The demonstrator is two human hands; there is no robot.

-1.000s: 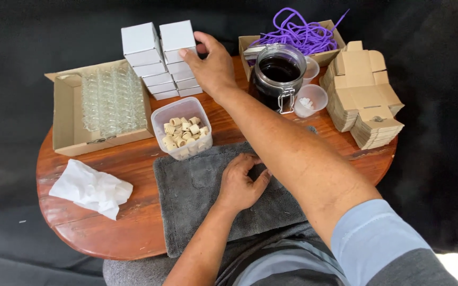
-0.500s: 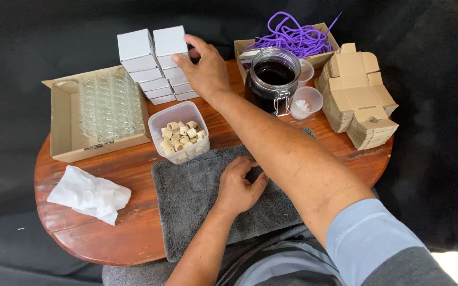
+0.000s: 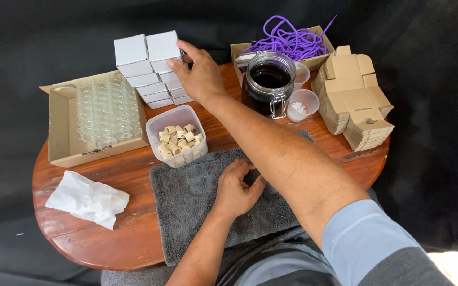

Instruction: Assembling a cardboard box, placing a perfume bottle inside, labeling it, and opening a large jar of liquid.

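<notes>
Beside the tub of corks, the right hand grips the top white box; left hand lies flat, empty.

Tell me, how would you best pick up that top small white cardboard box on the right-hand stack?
Probably by its two side faces, coming down from above. The top small white cardboard box sits square and highest on its stack, with a twin stack close on one side. The right hand already rests on its other side. A thumb-and-finger pinch across the upper edges seems safest.

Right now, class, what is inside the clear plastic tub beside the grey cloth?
The clear plastic tub holds small beige corks, heaped. Those underneath are hidden by the top ones.
</notes>
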